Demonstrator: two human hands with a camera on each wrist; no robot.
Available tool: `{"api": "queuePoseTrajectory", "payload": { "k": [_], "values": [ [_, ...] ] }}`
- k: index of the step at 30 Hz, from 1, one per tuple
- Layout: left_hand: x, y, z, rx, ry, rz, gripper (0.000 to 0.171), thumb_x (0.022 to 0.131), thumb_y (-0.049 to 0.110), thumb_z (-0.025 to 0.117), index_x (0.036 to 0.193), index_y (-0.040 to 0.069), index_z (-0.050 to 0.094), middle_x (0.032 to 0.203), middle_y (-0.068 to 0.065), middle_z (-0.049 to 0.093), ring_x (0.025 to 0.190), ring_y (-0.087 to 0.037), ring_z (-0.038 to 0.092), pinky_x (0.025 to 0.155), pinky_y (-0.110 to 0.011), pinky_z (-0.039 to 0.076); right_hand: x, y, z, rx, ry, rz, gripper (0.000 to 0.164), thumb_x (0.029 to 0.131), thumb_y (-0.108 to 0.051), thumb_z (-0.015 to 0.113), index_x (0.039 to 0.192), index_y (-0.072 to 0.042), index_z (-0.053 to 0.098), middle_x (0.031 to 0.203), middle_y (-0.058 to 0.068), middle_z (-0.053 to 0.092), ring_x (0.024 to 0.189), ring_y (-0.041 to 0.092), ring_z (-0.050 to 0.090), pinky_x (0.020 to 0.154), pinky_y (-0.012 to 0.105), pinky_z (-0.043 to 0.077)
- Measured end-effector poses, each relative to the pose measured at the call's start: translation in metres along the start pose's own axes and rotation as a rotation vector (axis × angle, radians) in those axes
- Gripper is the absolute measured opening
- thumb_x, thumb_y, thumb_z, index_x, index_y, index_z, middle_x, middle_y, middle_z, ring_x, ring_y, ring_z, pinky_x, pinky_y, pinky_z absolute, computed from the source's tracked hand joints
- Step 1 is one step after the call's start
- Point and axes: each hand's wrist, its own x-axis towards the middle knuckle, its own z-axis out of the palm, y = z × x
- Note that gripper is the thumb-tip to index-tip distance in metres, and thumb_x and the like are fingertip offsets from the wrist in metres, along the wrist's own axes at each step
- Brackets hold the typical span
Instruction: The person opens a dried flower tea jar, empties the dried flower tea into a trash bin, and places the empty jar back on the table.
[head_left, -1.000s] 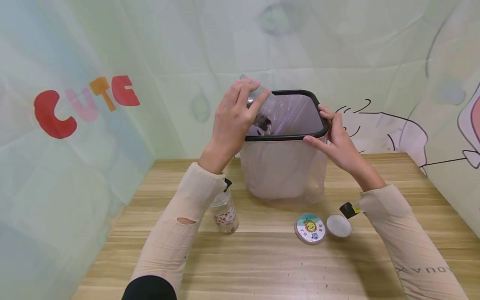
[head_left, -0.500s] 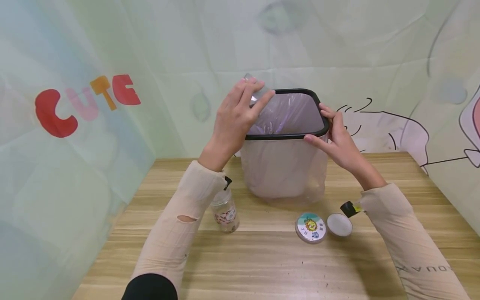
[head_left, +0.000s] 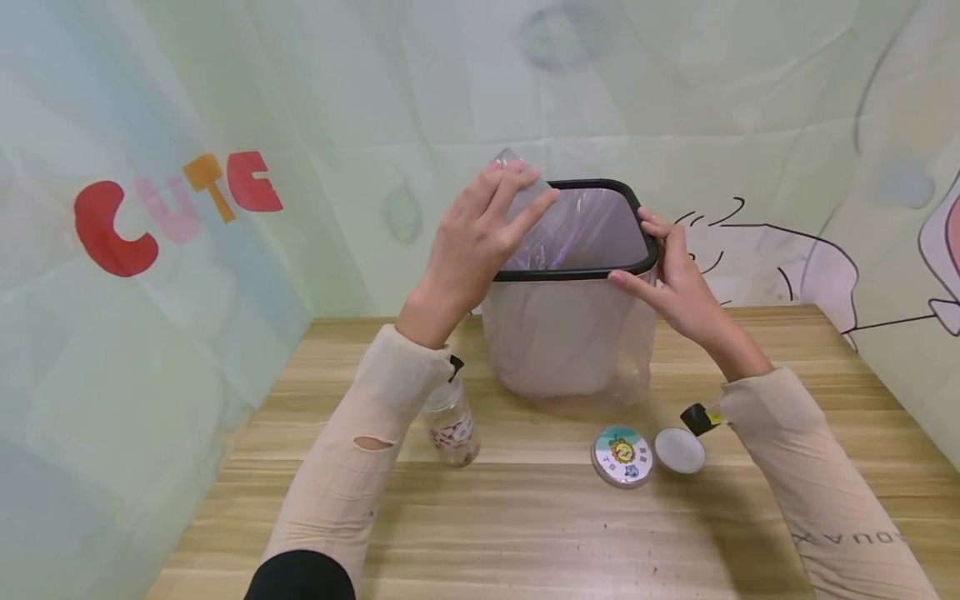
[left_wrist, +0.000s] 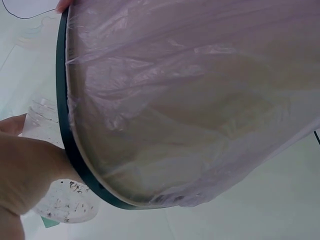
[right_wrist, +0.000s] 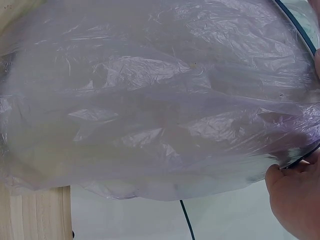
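Note:
My left hand [head_left: 472,242] grips a clear plastic jar [head_left: 507,157] above the left side of a trash can [head_left: 570,333]. The jar is tipped over the black rim, its mouth hidden behind my hand. In the left wrist view, dark specks cling inside the jar [left_wrist: 67,207]. The can is lined with a thin, pale purple bag [right_wrist: 150,100]. With my right hand [head_left: 678,287] I hold the can's right rim, thumb at the front and fingers round the side.
A second clear jar [head_left: 453,429] with a printed label stands upright, partly behind my left sleeve. Two round lids lie before the can: a printed lid [head_left: 622,457] and a smaller white lid [head_left: 679,451]. A printed cloth [head_left: 360,100] hangs behind the wooden table [head_left: 525,533].
A dark clump at the jar's mouth has dropped out of sight into the can. My left hand has shifted slightly right with the jar. My right hand stays on the rim.

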Motion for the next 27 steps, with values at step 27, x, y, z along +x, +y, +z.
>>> {"api": "queuePoseTrajectory", "payload": {
  "k": [27],
  "values": [
    [0.0005, -0.0014, -0.0038, -0.012, -0.024, 0.149, 0.045, 0.098, -0.016, 0.042, 0.128, 0.01, 0.064, 0.132, -0.014, 0.057, 0.127, -0.028, 0.05, 0.119, -0.035, 0.024, -0.0005, 0.0015, 0.0018, -0.001, 0.006, -0.014, 0.08, 0.092, -0.025, 0.073, 0.149, -0.007, 0.02, 0.164, -0.001, 0.015, 0.148, 0.022, 0.023, 0.119, 0.043, 0.022]
  ]
}}
